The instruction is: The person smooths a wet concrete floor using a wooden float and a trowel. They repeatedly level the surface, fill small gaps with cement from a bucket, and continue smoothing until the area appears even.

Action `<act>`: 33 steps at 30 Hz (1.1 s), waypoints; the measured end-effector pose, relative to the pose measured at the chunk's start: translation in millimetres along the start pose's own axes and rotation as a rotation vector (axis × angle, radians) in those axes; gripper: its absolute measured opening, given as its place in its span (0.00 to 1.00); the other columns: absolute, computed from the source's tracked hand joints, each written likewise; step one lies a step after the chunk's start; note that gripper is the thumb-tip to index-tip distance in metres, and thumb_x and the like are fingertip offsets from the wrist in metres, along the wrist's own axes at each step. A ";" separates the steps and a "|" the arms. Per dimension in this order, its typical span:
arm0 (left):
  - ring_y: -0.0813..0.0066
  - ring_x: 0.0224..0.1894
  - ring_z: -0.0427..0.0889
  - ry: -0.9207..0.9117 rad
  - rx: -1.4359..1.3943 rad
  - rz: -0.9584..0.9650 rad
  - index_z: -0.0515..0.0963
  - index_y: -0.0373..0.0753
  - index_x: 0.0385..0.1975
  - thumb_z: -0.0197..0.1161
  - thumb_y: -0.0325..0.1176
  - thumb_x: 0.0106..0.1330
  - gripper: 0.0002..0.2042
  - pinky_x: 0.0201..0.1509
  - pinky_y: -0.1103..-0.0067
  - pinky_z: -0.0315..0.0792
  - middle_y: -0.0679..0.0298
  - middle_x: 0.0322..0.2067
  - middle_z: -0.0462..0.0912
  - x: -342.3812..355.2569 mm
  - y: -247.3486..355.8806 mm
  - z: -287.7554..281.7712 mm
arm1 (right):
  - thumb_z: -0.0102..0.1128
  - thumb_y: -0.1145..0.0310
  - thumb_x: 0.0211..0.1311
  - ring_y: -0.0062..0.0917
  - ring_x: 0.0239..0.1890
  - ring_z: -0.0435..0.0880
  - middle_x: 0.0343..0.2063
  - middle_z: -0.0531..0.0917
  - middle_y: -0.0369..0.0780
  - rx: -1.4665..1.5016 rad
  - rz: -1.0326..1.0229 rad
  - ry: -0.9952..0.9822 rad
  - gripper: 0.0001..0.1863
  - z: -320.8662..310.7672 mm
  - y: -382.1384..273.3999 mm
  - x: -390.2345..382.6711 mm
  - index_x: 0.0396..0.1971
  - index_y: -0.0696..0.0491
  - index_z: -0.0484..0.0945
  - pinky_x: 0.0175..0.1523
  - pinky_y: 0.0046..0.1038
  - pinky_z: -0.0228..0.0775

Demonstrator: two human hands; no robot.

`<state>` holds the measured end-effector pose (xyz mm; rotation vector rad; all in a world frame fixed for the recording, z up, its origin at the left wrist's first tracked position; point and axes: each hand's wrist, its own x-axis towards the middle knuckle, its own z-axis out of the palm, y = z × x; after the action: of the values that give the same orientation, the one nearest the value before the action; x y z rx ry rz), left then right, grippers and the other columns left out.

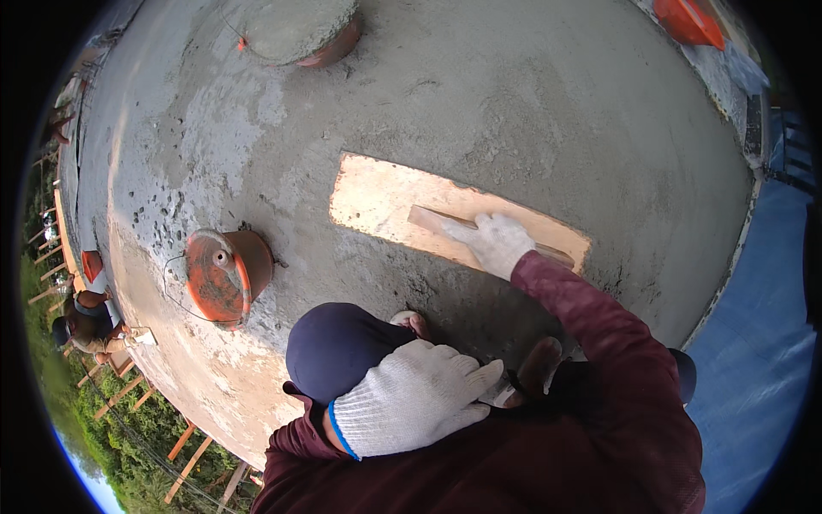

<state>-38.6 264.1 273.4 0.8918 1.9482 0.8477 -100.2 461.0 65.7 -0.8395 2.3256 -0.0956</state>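
My right hand (501, 244), in a white glove, grips the handle (428, 220) of a long wooden float (368, 193), which lies flat on wet grey cement (616, 146). Lower down, my gloved left hand (411, 398) is closed on what looks like a small metal trowel (498, 392), its handle mostly hidden by my fingers. It is beside a dark blue rounded shape (338, 343), perhaps my clothed knee. My feet (413, 324) show near the trowel, partly hidden.
An orange bucket (265, 265) stands left of the float; a cement-coated one (330, 51) is farther up. A co-worker (86, 321) crouches at the far left with a light tool. Blue sheeting (762, 283) borders the right edge, an orange container (689, 21) the top right. Timber and greenery line the left.
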 end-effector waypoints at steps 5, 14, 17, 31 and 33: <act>0.58 0.44 0.88 -0.026 -0.010 0.021 0.76 0.34 0.63 0.64 0.46 0.72 0.26 0.48 0.66 0.80 0.57 0.41 0.87 5.2 -12.5 -10.2 | 0.55 0.71 0.75 0.43 0.44 0.89 0.42 0.85 0.51 0.092 0.040 0.150 0.42 8.0 41.9 51.8 0.80 0.20 0.54 0.48 0.45 0.83; 0.60 0.44 0.89 -0.014 -0.073 0.209 0.75 0.34 0.65 0.60 0.46 0.76 0.25 0.49 0.68 0.80 0.58 0.44 0.88 -0.1 -34.6 -25.7 | 0.58 0.61 0.74 0.40 0.45 0.88 0.44 0.82 0.46 0.118 0.309 0.052 0.37 35.6 59.1 -16.1 0.79 0.21 0.59 0.51 0.42 0.82; 0.61 0.44 0.88 -0.020 -0.122 0.258 0.74 0.34 0.66 0.59 0.47 0.77 0.26 0.49 0.69 0.80 0.59 0.45 0.87 -1.8 -39.9 -25.9 | 0.58 0.57 0.74 0.41 0.47 0.88 0.48 0.82 0.46 0.146 0.342 0.234 0.36 13.5 86.9 33.2 0.79 0.22 0.59 0.53 0.42 0.82; 0.56 0.34 0.87 0.042 -0.149 0.372 0.75 0.37 0.62 0.61 0.45 0.75 0.22 0.37 0.63 0.81 0.56 0.34 0.84 -1.2 -36.0 -17.2 | 0.58 0.58 0.72 0.46 0.50 0.89 0.51 0.85 0.52 0.252 0.565 0.296 0.43 -36.9 94.4 129.2 0.82 0.31 0.49 0.56 0.47 0.81; 0.57 0.37 0.87 -0.066 -0.088 0.325 0.73 0.35 0.64 0.59 0.45 0.76 0.24 0.42 0.64 0.79 0.56 0.37 0.84 -0.5 -31.1 -15.0 | 0.60 0.62 0.70 0.47 0.51 0.89 0.50 0.85 0.53 0.308 0.603 0.354 0.43 -93.2 125.5 180.6 0.81 0.31 0.53 0.57 0.49 0.80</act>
<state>-59.9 244.0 255.2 1.1875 1.7199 1.0662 -329.7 439.7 3.4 0.0542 2.6968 -0.3513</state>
